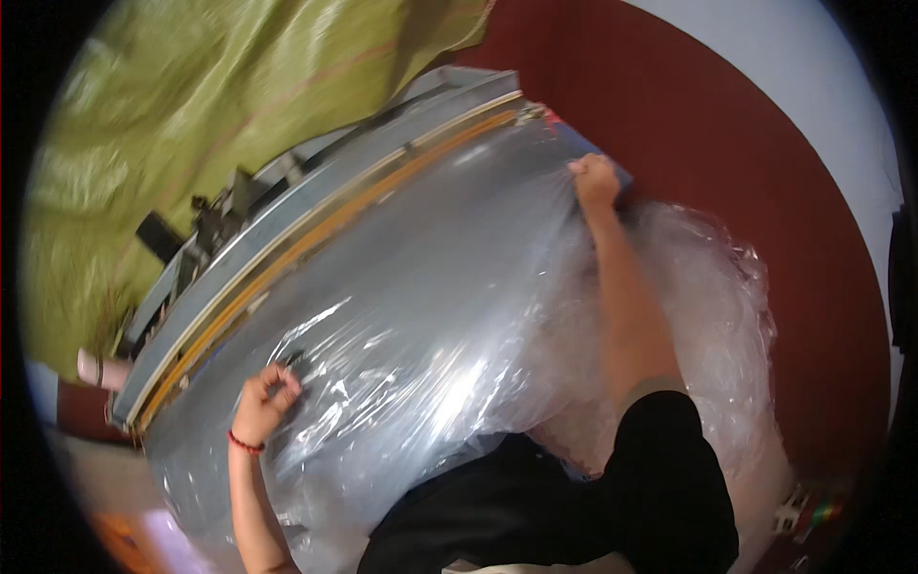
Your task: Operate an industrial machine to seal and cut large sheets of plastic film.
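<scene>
the left hand (265, 397) is closed on the near edge of a large clear plastic sheet (430, 306), and the right hand (595, 179) pinches its far corner. the sheet lies stretched beside a long grey sealing bar (316, 225), with green fabric (220, 105) behind.

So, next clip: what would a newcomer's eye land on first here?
The big clear plastic sheet fills the middle, glaring with reflections, pinched by the left hand low down and the right hand at its far corner. Beside it runs a long grey sealing bar with an orange strip, with green woven fabric upper left.
</scene>
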Motion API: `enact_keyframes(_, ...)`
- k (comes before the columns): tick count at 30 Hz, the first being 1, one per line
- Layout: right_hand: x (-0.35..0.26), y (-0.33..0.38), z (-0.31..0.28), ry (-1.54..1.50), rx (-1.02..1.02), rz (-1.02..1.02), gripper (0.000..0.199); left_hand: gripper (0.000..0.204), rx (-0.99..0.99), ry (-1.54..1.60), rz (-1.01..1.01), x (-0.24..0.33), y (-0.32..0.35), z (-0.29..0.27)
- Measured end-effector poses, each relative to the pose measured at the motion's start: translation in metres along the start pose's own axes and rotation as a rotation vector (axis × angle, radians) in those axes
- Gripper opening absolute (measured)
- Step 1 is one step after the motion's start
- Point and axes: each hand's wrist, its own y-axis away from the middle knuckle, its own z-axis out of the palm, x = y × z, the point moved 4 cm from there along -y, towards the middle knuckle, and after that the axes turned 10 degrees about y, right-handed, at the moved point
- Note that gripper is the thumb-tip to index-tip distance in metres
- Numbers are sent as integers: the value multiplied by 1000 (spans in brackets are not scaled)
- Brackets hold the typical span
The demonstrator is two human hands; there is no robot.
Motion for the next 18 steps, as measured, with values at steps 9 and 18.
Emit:
enact_keyframes(9, 8, -6, -9, 10, -136, 39, 25, 10, 64, 7, -214, -79, 46, -108)
enact_keyframes(18, 71, -32, 41, -725, -106, 67, 24, 17, 605, -210, -53, -134, 52, -111)
